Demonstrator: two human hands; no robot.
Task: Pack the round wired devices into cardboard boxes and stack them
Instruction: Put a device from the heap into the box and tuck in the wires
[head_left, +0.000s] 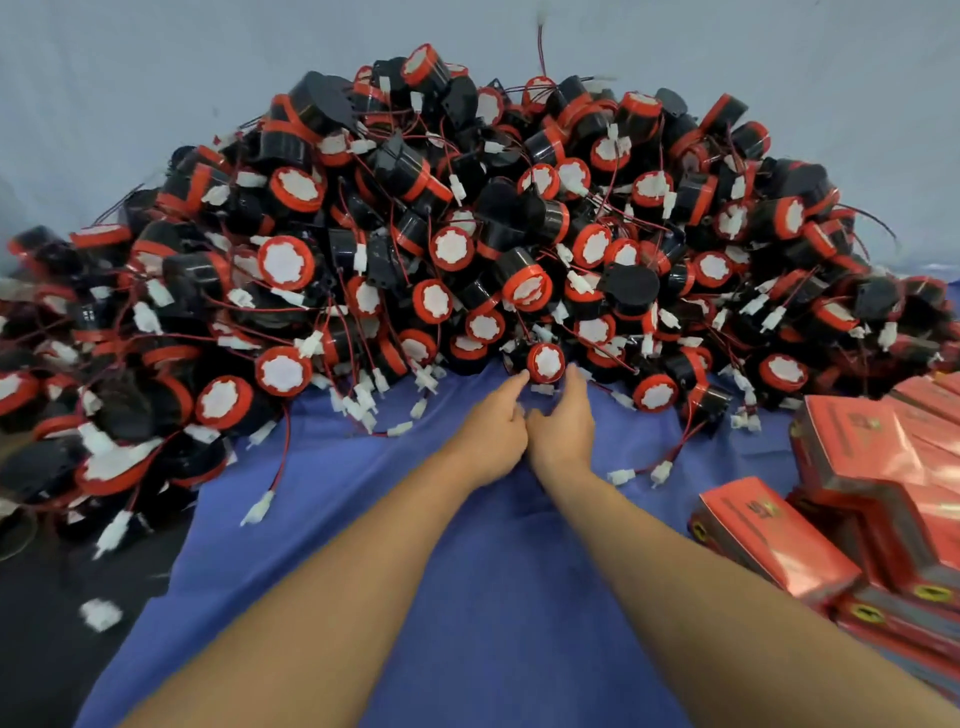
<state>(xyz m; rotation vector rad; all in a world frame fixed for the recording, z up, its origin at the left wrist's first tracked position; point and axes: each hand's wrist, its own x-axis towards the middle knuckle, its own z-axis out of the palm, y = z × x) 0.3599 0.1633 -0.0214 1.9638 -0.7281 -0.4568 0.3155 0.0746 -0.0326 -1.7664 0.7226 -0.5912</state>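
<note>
Left hand (493, 431) and right hand (563, 426) flank one round device (545, 362) at the pile's (467, 208) near edge. Right fingers straight, touching it. Left index out, rest curled; grip unclear. Probably picked as loosest, least tangled. Red boxes (779, 535) wait on the right.

We see only two forearms and two hands of the person. The left forearm (337, 571), lower left of the frame, and the right forearm (701, 571), lower right, are bare along their whole visible length; the left hand (493, 434) and right hand (563, 431) at the centre are bare too, slightly blurred
</note>
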